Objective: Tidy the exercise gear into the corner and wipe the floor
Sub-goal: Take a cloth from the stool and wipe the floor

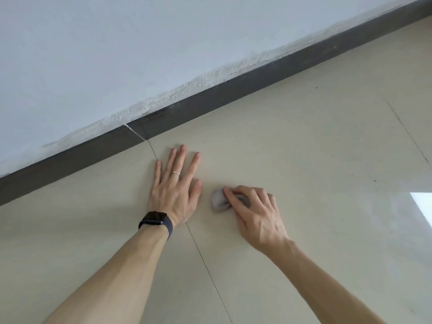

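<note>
Wiping cloth [217, 200] — under right hand [255, 215]

no text, label, brand or number can be read here. the dark watch [156, 218] on the wrist shows only a dark face, and the grey cloth [217, 200] bears no legible mark.

Both forearms [121, 265] are bare as far as the view shows. The left hand [174, 195] carries a thin ring [175, 173] on one finger: metal, pale gold colour w/ a small shine. On the left wrist is a smartwatch [154, 217] — rectangular case, rounded corners, black screen. Its strap [170, 228] is also dark, approx. navy, smooth and quite wide. The right hand [256, 216] and its wrist are bare — nails on both hands are short and plain.
</note>
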A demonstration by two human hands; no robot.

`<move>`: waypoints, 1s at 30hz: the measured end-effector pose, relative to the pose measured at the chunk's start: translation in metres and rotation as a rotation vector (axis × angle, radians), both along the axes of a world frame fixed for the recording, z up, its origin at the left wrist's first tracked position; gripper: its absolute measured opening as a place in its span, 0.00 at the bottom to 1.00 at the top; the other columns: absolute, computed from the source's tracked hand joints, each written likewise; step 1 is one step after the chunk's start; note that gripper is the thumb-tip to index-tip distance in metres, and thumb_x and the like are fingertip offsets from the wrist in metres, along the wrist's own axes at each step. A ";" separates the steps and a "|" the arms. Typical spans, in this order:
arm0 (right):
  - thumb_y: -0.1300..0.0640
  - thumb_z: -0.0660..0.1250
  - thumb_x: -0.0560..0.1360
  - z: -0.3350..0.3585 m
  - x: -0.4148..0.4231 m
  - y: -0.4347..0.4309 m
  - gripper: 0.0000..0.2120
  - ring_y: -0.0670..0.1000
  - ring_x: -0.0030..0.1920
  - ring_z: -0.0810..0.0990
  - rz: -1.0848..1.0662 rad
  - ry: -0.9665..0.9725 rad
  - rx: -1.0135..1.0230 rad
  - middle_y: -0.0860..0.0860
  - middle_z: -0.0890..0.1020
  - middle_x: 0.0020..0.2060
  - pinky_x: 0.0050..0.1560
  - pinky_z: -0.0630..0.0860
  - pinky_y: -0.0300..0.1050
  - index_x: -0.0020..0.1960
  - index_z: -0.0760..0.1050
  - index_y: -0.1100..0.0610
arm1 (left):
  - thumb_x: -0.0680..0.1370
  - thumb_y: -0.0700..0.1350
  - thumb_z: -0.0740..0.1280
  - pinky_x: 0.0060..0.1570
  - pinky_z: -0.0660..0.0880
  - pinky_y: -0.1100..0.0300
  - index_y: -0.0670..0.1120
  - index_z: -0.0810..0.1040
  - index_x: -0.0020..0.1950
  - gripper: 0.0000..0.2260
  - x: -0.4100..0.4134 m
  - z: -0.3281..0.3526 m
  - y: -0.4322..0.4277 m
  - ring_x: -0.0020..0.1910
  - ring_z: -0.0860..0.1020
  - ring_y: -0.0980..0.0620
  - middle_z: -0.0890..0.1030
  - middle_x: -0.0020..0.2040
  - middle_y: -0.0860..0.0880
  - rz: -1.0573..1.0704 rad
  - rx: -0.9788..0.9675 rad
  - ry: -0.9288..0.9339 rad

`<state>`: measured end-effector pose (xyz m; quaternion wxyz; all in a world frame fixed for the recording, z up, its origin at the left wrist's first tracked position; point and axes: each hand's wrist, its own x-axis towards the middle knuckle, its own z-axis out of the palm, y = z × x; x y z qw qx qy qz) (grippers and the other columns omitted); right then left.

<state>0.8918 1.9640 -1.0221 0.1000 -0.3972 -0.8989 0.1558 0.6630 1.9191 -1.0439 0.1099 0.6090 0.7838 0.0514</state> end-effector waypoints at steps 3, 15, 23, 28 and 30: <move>0.56 0.62 0.76 -0.003 0.024 0.052 0.23 0.60 0.57 0.73 -0.362 -0.094 0.050 0.53 0.76 0.62 0.51 0.68 0.53 0.71 0.74 0.50 | 0.81 0.56 0.52 0.78 0.46 0.44 0.57 0.54 0.81 0.27 0.001 0.000 0.000 0.81 0.48 0.50 0.49 0.82 0.49 0.006 0.000 0.004; 0.60 0.56 0.71 0.001 0.111 -0.092 0.30 0.57 0.58 0.75 -0.392 -0.164 -0.035 0.49 0.75 0.63 0.52 0.69 0.52 0.73 0.71 0.48 | 0.82 0.59 0.37 0.77 0.43 0.39 0.56 0.42 0.81 0.27 0.007 0.017 -0.003 0.81 0.41 0.46 0.42 0.82 0.47 -0.023 -0.237 0.176; 0.61 0.58 0.73 0.011 0.155 -0.188 0.27 0.57 0.57 0.73 -0.863 -0.090 -0.078 0.49 0.74 0.62 0.55 0.67 0.53 0.71 0.74 0.49 | 0.81 0.57 0.51 0.68 0.46 0.22 0.56 0.54 0.81 0.27 0.152 0.018 -0.104 0.81 0.48 0.41 0.49 0.82 0.47 -0.441 -0.269 0.060; 0.63 0.69 0.70 0.012 0.174 -0.231 0.31 0.54 0.56 0.76 -0.549 -0.128 -0.104 0.47 0.76 0.61 0.53 0.67 0.51 0.70 0.74 0.45 | 0.81 0.64 0.40 0.68 0.41 0.24 0.61 0.35 0.79 0.28 0.161 0.020 -0.107 0.78 0.30 0.45 0.32 0.80 0.53 -0.455 -0.409 0.051; 0.60 0.65 0.73 0.013 0.198 -0.206 0.28 0.57 0.56 0.75 -0.777 -0.169 -0.100 0.49 0.76 0.62 0.55 0.65 0.52 0.71 0.72 0.45 | 0.81 0.64 0.38 0.69 0.37 0.26 0.62 0.29 0.76 0.27 0.161 0.025 -0.103 0.73 0.22 0.49 0.24 0.76 0.56 -0.442 -0.475 0.030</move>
